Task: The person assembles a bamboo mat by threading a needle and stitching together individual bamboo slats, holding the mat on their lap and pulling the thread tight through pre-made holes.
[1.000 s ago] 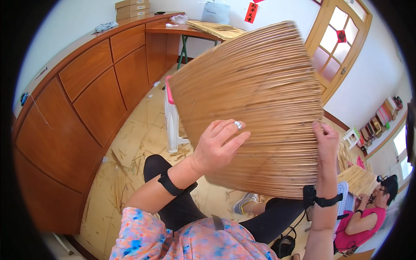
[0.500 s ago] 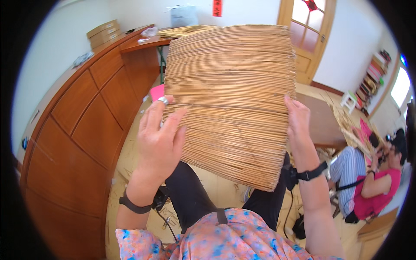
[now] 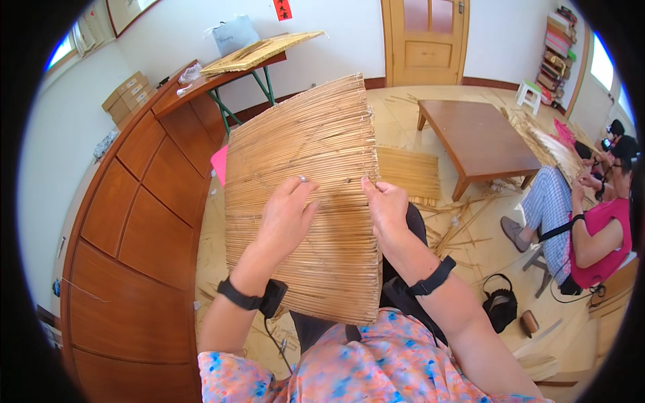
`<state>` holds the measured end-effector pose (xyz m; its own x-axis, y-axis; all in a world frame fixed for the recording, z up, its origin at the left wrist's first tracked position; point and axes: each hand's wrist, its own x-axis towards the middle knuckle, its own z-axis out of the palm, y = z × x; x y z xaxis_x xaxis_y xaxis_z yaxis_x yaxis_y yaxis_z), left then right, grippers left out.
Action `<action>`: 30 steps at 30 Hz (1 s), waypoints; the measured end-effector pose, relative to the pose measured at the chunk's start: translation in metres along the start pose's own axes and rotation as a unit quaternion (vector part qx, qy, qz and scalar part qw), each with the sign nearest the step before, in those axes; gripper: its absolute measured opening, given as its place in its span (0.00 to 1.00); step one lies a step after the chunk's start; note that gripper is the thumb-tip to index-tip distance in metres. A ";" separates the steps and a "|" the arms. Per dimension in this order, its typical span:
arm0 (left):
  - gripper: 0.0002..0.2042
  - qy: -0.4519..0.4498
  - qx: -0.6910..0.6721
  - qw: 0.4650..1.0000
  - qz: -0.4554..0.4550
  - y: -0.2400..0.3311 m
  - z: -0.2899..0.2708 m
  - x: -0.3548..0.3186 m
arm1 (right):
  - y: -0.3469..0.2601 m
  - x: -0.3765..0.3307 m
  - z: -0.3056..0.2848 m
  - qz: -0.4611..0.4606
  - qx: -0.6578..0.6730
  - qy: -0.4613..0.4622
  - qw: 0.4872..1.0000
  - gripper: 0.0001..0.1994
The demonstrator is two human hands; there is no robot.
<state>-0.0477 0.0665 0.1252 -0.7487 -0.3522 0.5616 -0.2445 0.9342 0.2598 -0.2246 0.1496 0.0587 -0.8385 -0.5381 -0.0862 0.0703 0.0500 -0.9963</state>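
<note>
A tan mat of thin stalks laid side by side [image 3: 302, 141] is held up in front of me over my lap, slightly curved and tilted. My right hand [image 3: 388, 207] pinches its right edge near mid-height, thumb on the front face. On the mat's face, a little left of that edge, my left hand [image 3: 287, 218] rests with its fingers apart and a ring on one of them. A small dark spot [image 3: 347, 180] shows on the stalks between my hands. The mat's back is hidden.
A similar stalk panel [image 3: 406, 171] lies behind the mat, near a low brown table [image 3: 474, 134]. Left runs a curved wooden counter [image 3: 134, 221]. Loose stalks [image 3: 457, 232] and a black bag [image 3: 500, 302] lie on the floor. At right sit people, one in pink [image 3: 601, 235].
The mat has shifted left and down in view and turned. My left hand has gone from its left edge onto its face; my right hand still grips the right edge. The view has swung right.
</note>
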 end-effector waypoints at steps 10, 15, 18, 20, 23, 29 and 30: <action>0.09 0.046 -0.217 0.974 -0.044 -0.008 0.121 0.001 | 0.065 -0.010 -0.023 0.007 -0.031 0.016 0.999 0.19; 0.08 0.036 -0.150 0.987 -0.045 -0.006 0.142 0.008 | 0.068 -0.004 -0.032 0.007 -0.104 -0.023 0.994 0.21; 0.07 0.019 -0.153 0.987 -0.052 0.003 0.142 0.022 | 0.077 0.005 -0.041 -0.015 -0.136 -0.057 0.989 0.22; 0.06 0.013 -0.163 0.986 -0.036 0.004 0.145 0.029 | 0.081 0.012 -0.043 -0.019 -0.134 -0.078 0.988 0.23; 0.07 -0.001 -0.198 0.980 -0.032 -0.001 0.147 0.034 | 0.080 0.018 -0.035 0.018 0.101 -0.063 0.993 0.23; 0.08 0.017 -0.153 0.986 0.057 -0.004 0.149 0.041 | 0.063 0.024 -0.037 -0.046 -0.088 -0.058 0.993 0.23; 0.08 0.020 -0.133 0.988 0.077 -0.005 0.150 0.041 | 0.058 0.022 -0.035 -0.079 -0.153 -0.042 0.984 0.22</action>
<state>-0.1695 0.0563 0.0286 -0.7387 -0.2135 0.6393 0.0454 0.9306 0.3632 -0.2582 0.1698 -0.0005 -0.7775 -0.6262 0.0579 -0.2350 0.2040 -0.9504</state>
